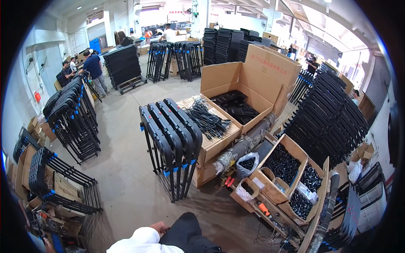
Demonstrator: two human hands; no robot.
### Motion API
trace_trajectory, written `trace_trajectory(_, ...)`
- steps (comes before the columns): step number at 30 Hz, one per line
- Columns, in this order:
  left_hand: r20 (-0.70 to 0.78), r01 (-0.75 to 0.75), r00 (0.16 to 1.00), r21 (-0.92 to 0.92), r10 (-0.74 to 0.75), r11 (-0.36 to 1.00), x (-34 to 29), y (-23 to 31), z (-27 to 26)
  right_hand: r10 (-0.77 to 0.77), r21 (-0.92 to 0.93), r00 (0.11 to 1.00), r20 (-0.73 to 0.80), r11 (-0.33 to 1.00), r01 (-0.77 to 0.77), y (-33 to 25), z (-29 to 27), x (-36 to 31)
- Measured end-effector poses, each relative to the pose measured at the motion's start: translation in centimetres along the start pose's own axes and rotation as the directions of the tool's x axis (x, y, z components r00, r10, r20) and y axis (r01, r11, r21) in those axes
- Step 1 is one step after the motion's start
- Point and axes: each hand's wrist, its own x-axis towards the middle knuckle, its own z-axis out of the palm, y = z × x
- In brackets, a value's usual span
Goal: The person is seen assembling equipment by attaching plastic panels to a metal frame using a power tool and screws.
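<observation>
**Showing beside a trouser leg: 1 bare hand, with 4 black frames at 12 o'clock**

The left hand (160, 227) lies at the dark trouser leg (185, 232), below a white sleeve (141, 241). Its fingers are partly hidden, so I cannot tell whether they are spread, pressed together or pinching anything. The right hand is out of view.

All clock directions run from that hand. Nearest, at 12 o'clock, 4 black frames (171, 128) with blue clips stand upright in a row on the floor (122, 139), apart from the hand. At 3 o'clock lies an orange tool (264, 209). At 2 o'clock, a wooden box (273, 190) holds small black parts (282, 163), with a clear bag (244, 170) just beside it. At 10 o'clock, more folded frames (40, 173) lean together.

Farther off, at 1 o'clock, a heap of black cables (206, 117) lies on a light board (210, 143), next to an open carton (219, 79) with black pieces inside. A tall black stack (327, 114) rises at 2 o'clock.

Farthest, a person in a navy shirt (93, 64) stands at 11 o'clock, and a person in white (168, 34) at 12 o'clock.
</observation>
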Motion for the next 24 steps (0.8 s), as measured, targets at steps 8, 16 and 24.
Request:
trace_trajectory(8,-0.498,-0.229,0.864,-0.251,0.078,0.940,2.3,10.6,-3.5,-0.055,0.013,0.998,0.028,0.998,0.054,-2.8,-0.6,3.8)
trace_trajectory(16,-0.225,-0.352,0.900,0.132,0.374,0.927,-0.3,29.7,-0.7,-0.035,0.081,0.999,-0.032,0.996,0.038,-6.8,-5.4,11.7)
trace_trajectory(24,0.012,-0.570,0.791,0.378,0.612,0.729,0.7,37.9,1.4,0.095,0.273,0.927,-0.362,0.962,0.008,-11.5,-7.7,6.1)
